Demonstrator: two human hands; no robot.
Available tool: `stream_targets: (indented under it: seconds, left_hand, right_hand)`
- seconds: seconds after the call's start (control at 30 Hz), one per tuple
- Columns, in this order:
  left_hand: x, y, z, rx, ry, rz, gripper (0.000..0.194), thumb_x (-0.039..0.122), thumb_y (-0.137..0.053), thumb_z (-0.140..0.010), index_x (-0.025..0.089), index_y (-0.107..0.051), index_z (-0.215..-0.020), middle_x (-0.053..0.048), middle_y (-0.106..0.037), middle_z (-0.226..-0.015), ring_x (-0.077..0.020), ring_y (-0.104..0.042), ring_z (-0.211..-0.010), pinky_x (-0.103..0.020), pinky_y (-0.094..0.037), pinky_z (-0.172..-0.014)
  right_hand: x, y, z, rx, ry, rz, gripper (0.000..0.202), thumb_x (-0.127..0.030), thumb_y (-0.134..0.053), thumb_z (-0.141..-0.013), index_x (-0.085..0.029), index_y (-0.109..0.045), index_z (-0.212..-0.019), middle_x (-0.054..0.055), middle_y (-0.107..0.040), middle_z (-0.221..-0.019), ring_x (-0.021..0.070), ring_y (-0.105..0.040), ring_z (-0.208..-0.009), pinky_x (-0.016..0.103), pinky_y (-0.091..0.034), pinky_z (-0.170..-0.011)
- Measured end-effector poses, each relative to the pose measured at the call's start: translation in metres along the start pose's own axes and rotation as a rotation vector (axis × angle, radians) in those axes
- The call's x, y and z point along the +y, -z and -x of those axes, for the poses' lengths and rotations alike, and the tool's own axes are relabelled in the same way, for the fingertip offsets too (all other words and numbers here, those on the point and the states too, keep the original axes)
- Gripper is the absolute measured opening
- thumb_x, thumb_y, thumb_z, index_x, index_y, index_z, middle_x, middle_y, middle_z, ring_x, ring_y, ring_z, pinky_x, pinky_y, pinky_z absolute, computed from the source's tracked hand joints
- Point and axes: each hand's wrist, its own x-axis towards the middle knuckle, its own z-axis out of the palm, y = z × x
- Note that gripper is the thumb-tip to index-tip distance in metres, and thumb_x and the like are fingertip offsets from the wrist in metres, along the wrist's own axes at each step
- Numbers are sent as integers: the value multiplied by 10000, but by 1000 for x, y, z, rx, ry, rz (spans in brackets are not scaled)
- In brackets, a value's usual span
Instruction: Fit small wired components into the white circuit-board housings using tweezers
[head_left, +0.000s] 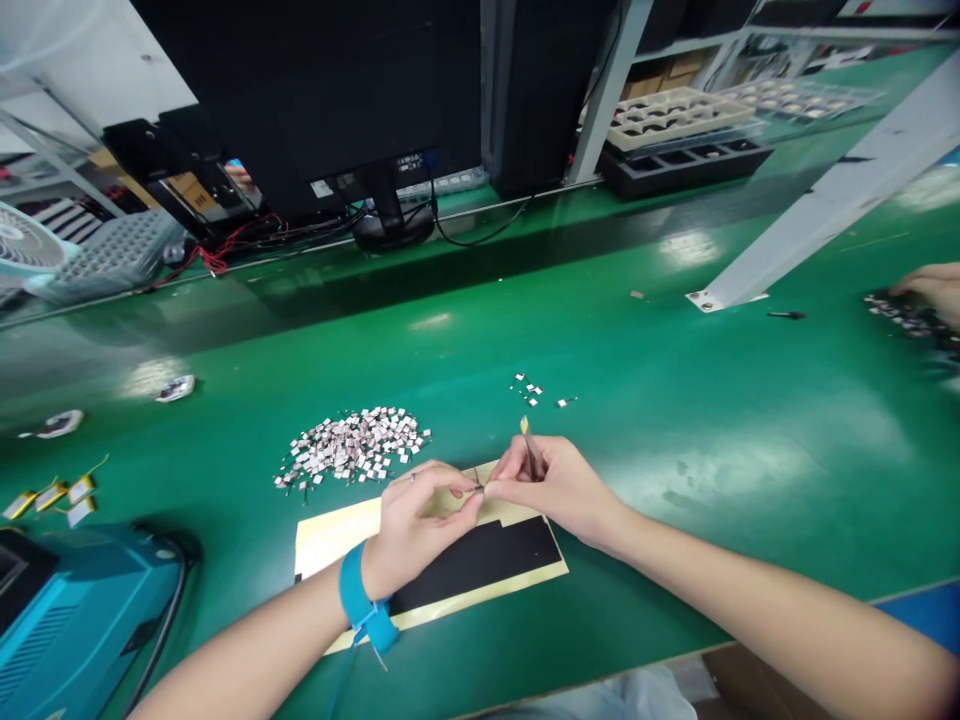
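My left hand [426, 515], with a blue wrist strap [360, 595], pinches a tiny dark part [478, 488] between thumb and fingertips. The fingertips of my right hand [551, 485] meet it at the same small part, and that hand also holds tweezers [529, 445] pointing up and away. Both hands are over a yellow sheet [322, 530] that bears a black strip [480, 570]. Behind my left hand lies a pile of small white parts [352, 445]. A few similar pieces [531, 388] lie beyond my right hand.
A teal machine [97, 610] stands at the left, near yellow-edged cells [51, 494]. A monitor [322, 100] stands at the back. A white metal post [832, 200] slants down to the green table [675, 400]. Another person's hand [934, 290] touches dark parts at the right edge.
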Motion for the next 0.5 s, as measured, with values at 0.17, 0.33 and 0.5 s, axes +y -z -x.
stream_targets:
  seconds: [0.17,0.33,0.5]
  left_hand:
    - [0,0,-2,-3,-16,62,159,30,-629,-706,138,-564,-804,-26,-619,-732,-99,-586,-688,-185,-487,-611]
    - [-3,5,-3,-20,-203,-7,285,-11,-631,-697,117,-581,-946,-57,-641,-817,-122,-586,-778,-220,-505,-675]
    - [-5,9,-3,-77,-310,-65,302,-33,-600,-715,87,-577,-990,-92,-635,-902,-160,-567,-901,-283,-505,-766]
  right_hand:
    - [-2,4,0,-50,-12,23,302,-369,-733,-606,-120,-571,-661,-62,-358,-481,55,-250,-460,200,-171,-438]
    - [-4,7,3,-110,-37,53,291,-357,-687,-644,-115,-603,-781,-76,-308,-477,50,-234,-439,199,-156,-420]
    - [-7,7,4,-111,-52,99,271,-329,-675,-645,-116,-606,-797,-87,-276,-450,49,-229,-414,206,-146,-418]
